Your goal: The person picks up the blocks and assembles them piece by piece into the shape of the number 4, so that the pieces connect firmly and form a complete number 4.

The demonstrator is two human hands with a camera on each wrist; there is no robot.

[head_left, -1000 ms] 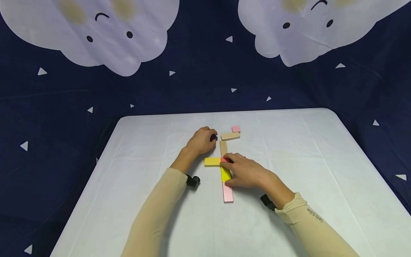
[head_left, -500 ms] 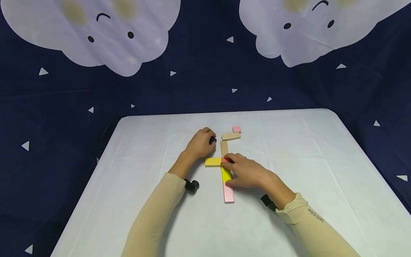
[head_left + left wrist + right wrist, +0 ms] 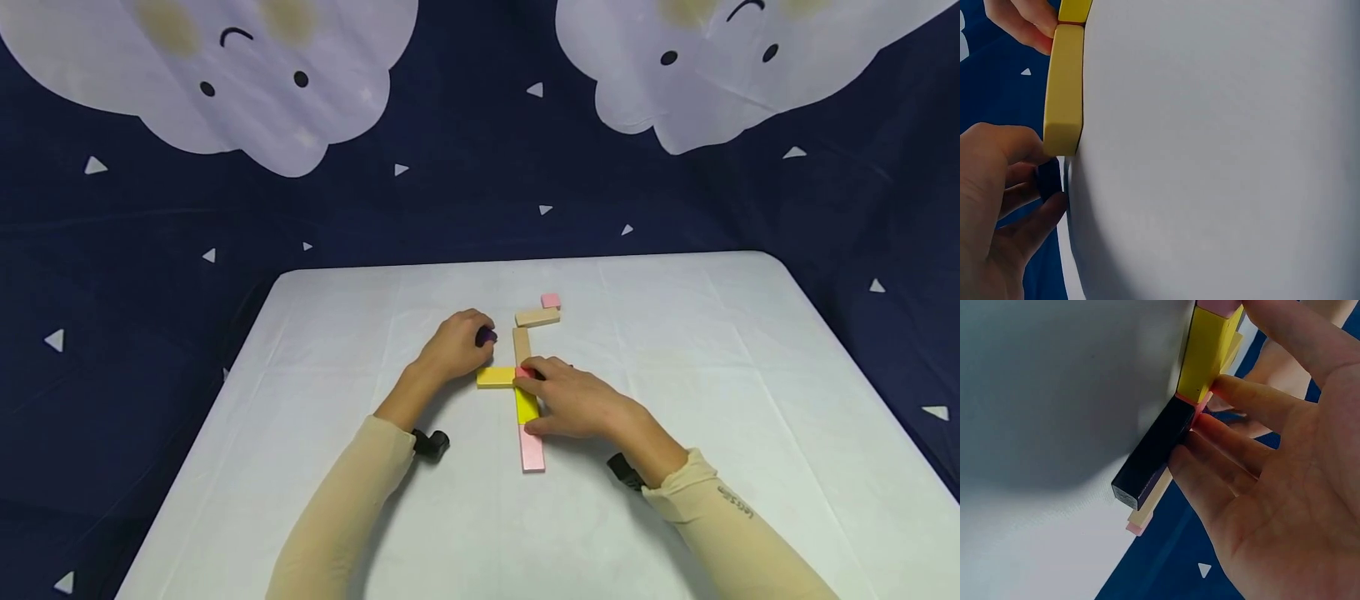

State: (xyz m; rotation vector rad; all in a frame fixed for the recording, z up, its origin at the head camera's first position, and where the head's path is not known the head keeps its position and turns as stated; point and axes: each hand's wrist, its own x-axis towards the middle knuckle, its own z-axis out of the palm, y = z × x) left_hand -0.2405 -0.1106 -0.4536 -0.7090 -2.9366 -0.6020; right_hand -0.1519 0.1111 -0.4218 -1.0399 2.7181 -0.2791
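In the head view my left hand [image 3: 453,346] holds a dark purple block [image 3: 486,336] between thumb and fingers, just above the left yellow block [image 3: 495,378]. My right hand [image 3: 577,400] rests its fairly straight fingertips on a cross-like row of blocks. Under and beside those fingers lie a red block [image 3: 523,372], a second yellow block [image 3: 527,406] and a long pink block [image 3: 532,450]. A dark block [image 3: 1150,456], mostly hidden by the hand in the head view, extends from the red one in the right wrist view.
A plain wooden block [image 3: 521,344] continues the row at its far end. Beyond it another wooden block [image 3: 537,317] lies crosswise, with a small pink block [image 3: 551,300] behind. All lie on a white table [image 3: 675,333] before a dark blue backdrop.
My left hand has drawn back toward me and slightly left, with the purple block in its fingers. My right hand stays in place on the row.
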